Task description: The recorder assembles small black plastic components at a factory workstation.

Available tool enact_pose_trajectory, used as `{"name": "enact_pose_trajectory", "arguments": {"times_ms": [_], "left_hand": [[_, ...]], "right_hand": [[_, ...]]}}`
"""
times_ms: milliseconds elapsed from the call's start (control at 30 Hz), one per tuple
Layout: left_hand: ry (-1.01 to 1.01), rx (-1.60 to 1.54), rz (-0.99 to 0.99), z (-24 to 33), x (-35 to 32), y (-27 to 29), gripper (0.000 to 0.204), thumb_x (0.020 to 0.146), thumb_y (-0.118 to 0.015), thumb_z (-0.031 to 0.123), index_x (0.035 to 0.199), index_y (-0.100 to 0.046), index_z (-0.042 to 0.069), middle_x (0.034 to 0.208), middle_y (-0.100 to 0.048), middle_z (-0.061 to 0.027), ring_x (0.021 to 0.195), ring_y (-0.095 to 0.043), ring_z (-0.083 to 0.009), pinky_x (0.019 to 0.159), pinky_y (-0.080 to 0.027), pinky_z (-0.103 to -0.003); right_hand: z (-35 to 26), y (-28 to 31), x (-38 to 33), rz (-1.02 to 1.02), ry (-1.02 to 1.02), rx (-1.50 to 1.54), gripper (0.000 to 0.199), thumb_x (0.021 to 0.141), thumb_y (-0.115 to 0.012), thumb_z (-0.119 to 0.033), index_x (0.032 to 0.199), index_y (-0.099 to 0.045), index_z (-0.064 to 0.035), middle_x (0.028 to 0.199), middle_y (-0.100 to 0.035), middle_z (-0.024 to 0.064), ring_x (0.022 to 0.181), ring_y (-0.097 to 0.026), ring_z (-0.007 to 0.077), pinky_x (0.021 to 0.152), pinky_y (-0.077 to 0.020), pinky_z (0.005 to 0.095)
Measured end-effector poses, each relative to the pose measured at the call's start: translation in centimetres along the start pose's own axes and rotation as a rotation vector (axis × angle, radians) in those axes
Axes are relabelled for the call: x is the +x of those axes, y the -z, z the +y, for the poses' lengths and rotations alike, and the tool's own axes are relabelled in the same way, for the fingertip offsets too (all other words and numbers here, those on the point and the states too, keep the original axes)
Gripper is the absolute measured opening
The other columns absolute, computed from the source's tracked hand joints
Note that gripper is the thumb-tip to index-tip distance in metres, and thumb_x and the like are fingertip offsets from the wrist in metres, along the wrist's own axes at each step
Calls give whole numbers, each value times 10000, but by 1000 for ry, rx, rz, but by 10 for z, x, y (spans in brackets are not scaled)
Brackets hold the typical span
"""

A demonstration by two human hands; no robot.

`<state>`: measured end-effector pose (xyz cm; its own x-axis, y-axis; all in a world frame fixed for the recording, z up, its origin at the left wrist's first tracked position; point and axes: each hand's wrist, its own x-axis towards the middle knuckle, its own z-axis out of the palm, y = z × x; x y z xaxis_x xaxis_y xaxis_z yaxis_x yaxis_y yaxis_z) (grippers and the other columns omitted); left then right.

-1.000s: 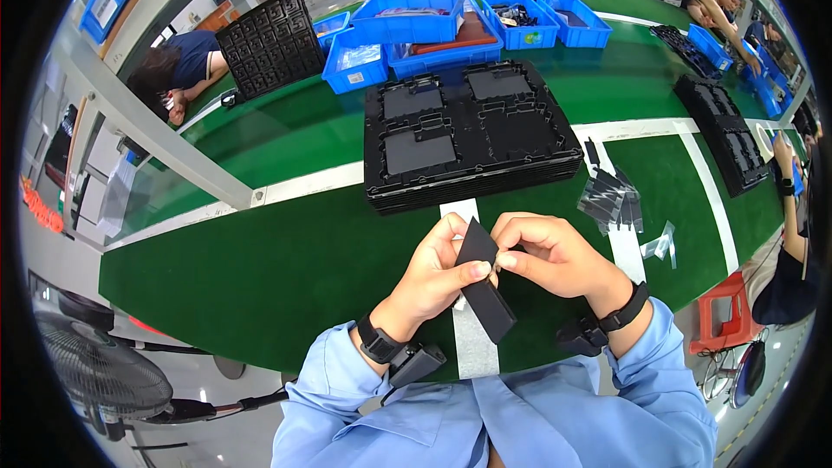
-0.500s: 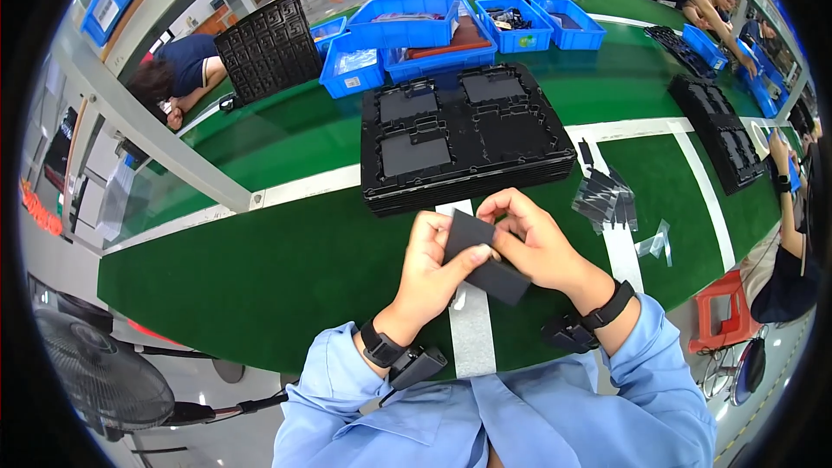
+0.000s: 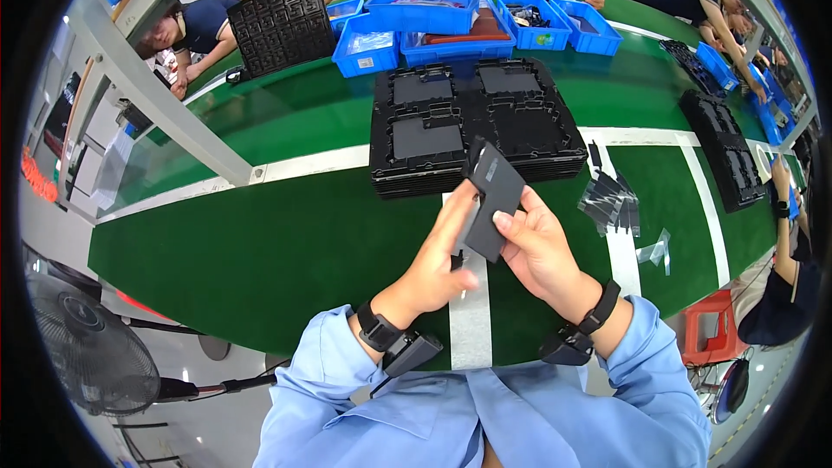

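Observation:
A flat dark-grey rectangular block (image 3: 498,199) is tilted up over the table, gripped between the thumb and fingers of my right hand (image 3: 542,243). A small printed mark shows on its upper part. My left hand (image 3: 438,260) is open along the block's left side, its fingers stretched out and its thumb away from the block. Whether those fingertips touch the block's edge I cannot tell. Just beyond is a stack of black moulded trays (image 3: 433,180). Grey flat pieces (image 3: 429,137) lie in three of the top tray's compartments, and the near right one shows black.
Clear film strips with dark tabs (image 3: 611,202) lie right of the trays on the green table (image 3: 260,269). Blue bins (image 3: 368,48) stand behind the stack. A black tray (image 3: 282,26) leans at the back left, near a metal post (image 3: 165,104). Co-workers reach in across the table.
The block has moved up and away from me and turned steeper, now held by my right hand. My left hand has let go, its fingers straightened. The view has shifted slightly.

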<state>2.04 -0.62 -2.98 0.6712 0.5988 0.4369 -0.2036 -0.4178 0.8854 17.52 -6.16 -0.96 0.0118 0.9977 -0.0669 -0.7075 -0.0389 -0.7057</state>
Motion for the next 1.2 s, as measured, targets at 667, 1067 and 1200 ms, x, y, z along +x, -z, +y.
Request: {"name": "enact_pose_trajectory", "arguments": {"times_ms": [667, 1067, 1200], "left_hand": [[312, -404, 321, 26, 6, 15, 154, 899, -630, 93, 947, -701, -35, 1175, -597, -105, 1007, -583, -155, 877, -473, -281], [264, -469, 99, 37, 10, 11, 485, 947, -490, 188, 1375, -417, -26, 1430, -416, -175, 1258, -477, -256, 1051, -374, -363], [250, -498, 38, 38, 11, 12, 559, 926, -525, 224, 1401, -374, -29, 1435, -398, -202, 1292, -445, -279, 1074, -344, -382]], "right_hand": [[-3, 11, 0, -82, 381, -824, 107, 898, -638, -88, 921, -654, 16, 707, -631, -11, 641, -510, 15, 563, -418, 196], [-8, 8, -5, -138, 293, -749, 132, 913, -623, -108, 927, -652, 20, 748, -636, -5, 671, -532, 19, 578, -427, 193], [-9, 5, -6, -141, 290, -714, 136, 919, -616, -112, 933, -651, 19, 771, -644, 3, 692, -552, 28, 596, -447, 196]]}}
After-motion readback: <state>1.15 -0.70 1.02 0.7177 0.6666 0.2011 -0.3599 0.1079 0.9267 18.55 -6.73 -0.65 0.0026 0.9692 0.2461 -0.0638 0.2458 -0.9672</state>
